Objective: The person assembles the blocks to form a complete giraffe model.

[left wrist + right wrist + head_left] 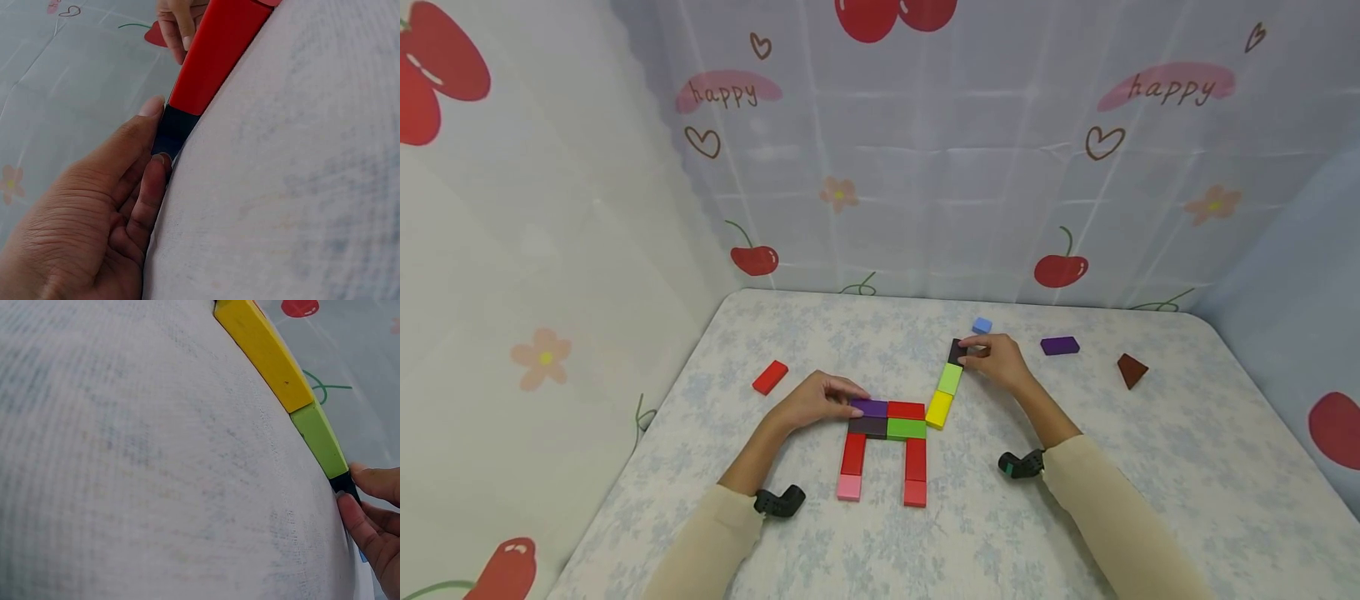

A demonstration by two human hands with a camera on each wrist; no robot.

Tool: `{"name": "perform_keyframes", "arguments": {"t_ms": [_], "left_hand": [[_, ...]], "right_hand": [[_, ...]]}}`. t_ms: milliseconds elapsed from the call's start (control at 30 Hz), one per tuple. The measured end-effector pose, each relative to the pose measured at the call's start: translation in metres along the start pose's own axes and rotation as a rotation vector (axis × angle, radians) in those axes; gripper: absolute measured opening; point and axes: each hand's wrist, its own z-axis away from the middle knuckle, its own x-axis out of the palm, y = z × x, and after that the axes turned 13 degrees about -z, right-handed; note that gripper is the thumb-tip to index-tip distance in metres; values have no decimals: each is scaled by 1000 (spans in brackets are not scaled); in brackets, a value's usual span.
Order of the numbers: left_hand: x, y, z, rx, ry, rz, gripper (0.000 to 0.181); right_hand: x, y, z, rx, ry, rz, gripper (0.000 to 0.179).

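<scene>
Flat blocks form a figure on the table. My left hand (pixel 816 400) holds the left end of a purple block (pixel 872 408), fingers behind and thumb in front. Beside it lies a red block (pixel 906 410); a dark block (pixel 867 427) and a green block (pixel 907 429) lie in front. Two legs run toward me: a red block (pixel 853 454) with a pink one (pixel 849 487), and two red blocks (pixel 915 458). From the right corner slants a yellow block (pixel 269 356), then a light green one (pixel 320 440), then a black block (pixel 342 482), pinched by my right hand (pixel 996 360).
Behind my right hand lies a small blue block (pixel 982 325). Farther right are a purple block (pixel 1060 345) and a brown wedge-shaped block (pixel 1132 371). A loose red block (pixel 771 377) lies left. Patterned curtains (pixel 910 167) hang around the table.
</scene>
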Motion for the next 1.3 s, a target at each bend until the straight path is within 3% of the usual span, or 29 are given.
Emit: {"name": "perform_keyframes", "arguments": {"t_ms": [267,467,667,800,1033,1300], "left_hand": [[1,-19,-6,-15,-2,-22,31],[1,-23,-6,-3,6,-17,30],[1,-24,-6,9,-2,-14,29],[1,-23,-5,14,-4,-27,28],[1,-22,-5,4,-5,-37,29],[0,-23,-6,6,-5,-33,29]], "right_hand": [[-3,2,1,-19,11,-4,33],[-27,5,5,-145,222,-11,31],[-64,22,9,-209,403,118,30],[-87,32,13,-158,436,235,34],[-102,43,20,59,397,383,42],[-104,43,22,106,314,408,51]]}}
